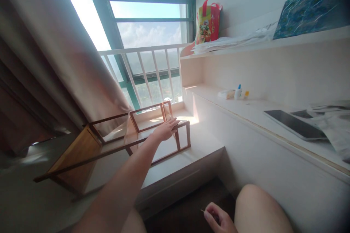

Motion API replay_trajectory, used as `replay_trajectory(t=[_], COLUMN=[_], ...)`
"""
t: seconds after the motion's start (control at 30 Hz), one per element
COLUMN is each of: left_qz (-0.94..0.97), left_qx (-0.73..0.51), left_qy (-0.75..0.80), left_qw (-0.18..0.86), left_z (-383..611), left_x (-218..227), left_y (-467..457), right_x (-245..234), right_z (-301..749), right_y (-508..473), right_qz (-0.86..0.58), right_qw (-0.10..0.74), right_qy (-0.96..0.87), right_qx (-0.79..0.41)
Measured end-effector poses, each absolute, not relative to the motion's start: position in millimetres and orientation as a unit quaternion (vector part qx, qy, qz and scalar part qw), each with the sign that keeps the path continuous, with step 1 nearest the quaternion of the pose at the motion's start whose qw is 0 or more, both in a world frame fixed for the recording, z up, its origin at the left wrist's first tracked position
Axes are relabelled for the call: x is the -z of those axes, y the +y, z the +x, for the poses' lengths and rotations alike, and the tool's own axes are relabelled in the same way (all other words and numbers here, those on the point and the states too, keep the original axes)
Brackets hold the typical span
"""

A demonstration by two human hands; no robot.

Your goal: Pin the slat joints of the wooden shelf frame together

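A brown wooden shelf rack (82, 136) lies on its side on the white window ledge (206, 145). My left hand (165, 130) reaches out over its far end, fingers stretched and resting on or against the frame there; the fingertips' exact contact is hard to make out. Low in the view, above the dark gap by my knee, my right hand (218, 218) is closed in a pinch. From its fingertips pokes a small thin yellowish piece (202, 210), perhaps a screw; most of it is hidden by the fingers.
To the right runs a white counter (254, 111) with a glue bottle (238, 93), a dark tablet (295, 125) and papers. A red and green bag (209, 22) stands on the upper shelf. Behind the rack are a window railing (160, 71) and a heavy curtain (68, 54).
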State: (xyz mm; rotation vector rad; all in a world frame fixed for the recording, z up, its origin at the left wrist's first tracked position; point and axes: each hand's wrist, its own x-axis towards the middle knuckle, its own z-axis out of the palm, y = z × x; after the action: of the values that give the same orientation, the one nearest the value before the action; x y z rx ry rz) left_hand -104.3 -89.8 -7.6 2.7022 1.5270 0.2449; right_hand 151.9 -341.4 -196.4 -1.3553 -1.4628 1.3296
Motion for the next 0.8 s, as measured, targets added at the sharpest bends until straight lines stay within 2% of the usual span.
replay_trajectory(t=[0.2, 0.43, 0.6, 0.8], left_qz=[0.877, 0.876, 0.875, 0.868], left_qx=[-0.082, -0.096, -0.101, -0.104], left_qy=[0.471, 0.47, 0.472, 0.484], left_qw=[0.036, 0.04, 0.045, 0.043], left_z=[-100.0, -97.3, -96.5, -95.9], left_x=[7.2, 8.2, 7.9, 7.6], left_y=[-103.2, -115.3, -115.3, -116.6], right_x=[148.7, 80.5, 67.3, 71.4], right_z=[139.2, 111.2, 89.8, 73.5], right_y=[-305.7, -236.8, -188.8, -157.8], right_qz=[-0.517, -0.5, -0.495, -0.514], right_qw=[0.4, 0.5, 0.526, 0.506], right_qy=[-0.605, -0.633, -0.647, -0.663], right_qx=[-0.455, -0.315, -0.244, -0.2])
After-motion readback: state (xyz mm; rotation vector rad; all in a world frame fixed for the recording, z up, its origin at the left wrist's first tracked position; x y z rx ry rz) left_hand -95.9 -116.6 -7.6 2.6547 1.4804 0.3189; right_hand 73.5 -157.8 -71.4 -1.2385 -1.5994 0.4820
